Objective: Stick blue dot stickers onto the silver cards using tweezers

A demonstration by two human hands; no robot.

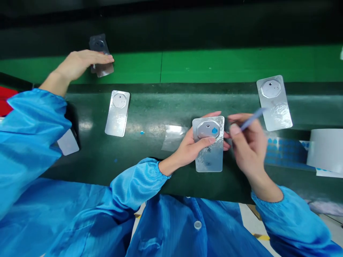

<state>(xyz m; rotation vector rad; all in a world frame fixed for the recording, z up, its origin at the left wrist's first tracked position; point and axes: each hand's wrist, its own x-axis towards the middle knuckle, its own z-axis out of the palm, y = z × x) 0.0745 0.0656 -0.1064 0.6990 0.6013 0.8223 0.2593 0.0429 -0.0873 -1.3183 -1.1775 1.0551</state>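
Observation:
My left hand (193, 144) is closed around a silvery phone-shaped panel (209, 160), with the thumb lying across its face. Near the panel's far end is an octagonal camera area with a small blue sticker (214, 130) on it. Just right of the panel, my right hand (249, 146) is closed on a slim bluish tool (252, 119). Motion blurs this tool, and its exact kind cannot be made out. A strip of blue stickers (285, 151) lies to the right of my right hand.
A co-worker's hand (85, 62) rests on stacked panels (103, 71) at the far left. Other panels lie at left (117, 119) and right (277, 110). A clear film piece (174, 137) lies left of my left hand. A white roll (327, 150) stands at right.

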